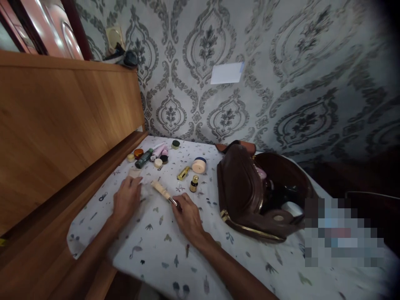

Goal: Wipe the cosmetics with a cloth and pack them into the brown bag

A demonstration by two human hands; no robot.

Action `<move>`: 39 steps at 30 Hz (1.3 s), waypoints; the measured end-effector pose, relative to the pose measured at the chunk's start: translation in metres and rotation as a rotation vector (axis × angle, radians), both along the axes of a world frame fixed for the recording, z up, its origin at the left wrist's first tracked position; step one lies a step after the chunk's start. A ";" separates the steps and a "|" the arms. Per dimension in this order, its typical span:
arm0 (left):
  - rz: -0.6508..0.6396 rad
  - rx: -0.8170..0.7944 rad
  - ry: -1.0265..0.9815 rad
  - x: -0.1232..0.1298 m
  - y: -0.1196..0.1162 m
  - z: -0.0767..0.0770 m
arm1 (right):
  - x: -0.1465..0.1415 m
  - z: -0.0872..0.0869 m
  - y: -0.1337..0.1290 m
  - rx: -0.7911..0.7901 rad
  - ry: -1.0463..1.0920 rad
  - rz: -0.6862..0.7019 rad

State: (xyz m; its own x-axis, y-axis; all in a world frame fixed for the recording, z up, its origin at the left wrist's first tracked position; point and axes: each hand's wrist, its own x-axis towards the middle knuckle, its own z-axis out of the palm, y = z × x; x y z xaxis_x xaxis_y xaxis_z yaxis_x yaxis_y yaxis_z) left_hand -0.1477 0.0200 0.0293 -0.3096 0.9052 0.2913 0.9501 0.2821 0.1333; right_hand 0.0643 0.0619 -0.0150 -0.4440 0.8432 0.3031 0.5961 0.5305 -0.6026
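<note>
My right hand (188,216) is closed on the shiny cap end of a beige cosmetic tube (161,189), which points up and to the left above the patterned cloth. My left hand (127,199) is slightly blurred, fingers bent together, with a pale item (135,172) at the fingertips whose kind I cannot make out. Just beyond it lie a dark green tube (144,158), a pink tube (157,152) and a small cream-lidded jar (158,163). Past the right hand, a small dark bottle with a gold cap (194,183) stands by a gold bottle (183,173) lying tilted.
An open brown bag (242,189) with items inside takes up the right side. A peach jar with a dark lid (199,165), a green-lidded jar (175,144) and an amber jar (138,154) stand farther back. A wooden panel (68,125) borders the left; a patterned wall (193,100) rises behind.
</note>
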 end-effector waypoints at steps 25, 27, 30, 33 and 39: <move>0.008 -0.050 0.181 -0.007 0.031 0.034 | 0.007 -0.003 0.008 -0.098 0.215 -0.061; -0.023 -0.037 0.155 0.000 0.047 0.039 | 0.008 -0.004 0.010 -0.102 0.237 -0.069; -0.081 -0.026 0.103 0.009 0.075 0.040 | 0.008 -0.006 0.012 -0.105 0.266 -0.078; -0.136 -0.011 0.050 0.014 0.099 0.035 | 0.008 -0.007 0.012 -0.106 0.287 -0.084; -0.277 0.007 -0.067 0.025 0.128 0.020 | 0.007 -0.010 0.013 -0.104 0.310 -0.086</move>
State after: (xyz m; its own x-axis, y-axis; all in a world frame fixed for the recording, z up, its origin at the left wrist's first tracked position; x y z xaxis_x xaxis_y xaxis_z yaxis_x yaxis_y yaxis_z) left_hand -0.1230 0.1481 0.0494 -0.0696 0.9560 0.2850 0.9799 0.0120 0.1991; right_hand 0.0718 0.0749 -0.0251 -0.2699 0.9073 0.3225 0.4160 0.4120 -0.8107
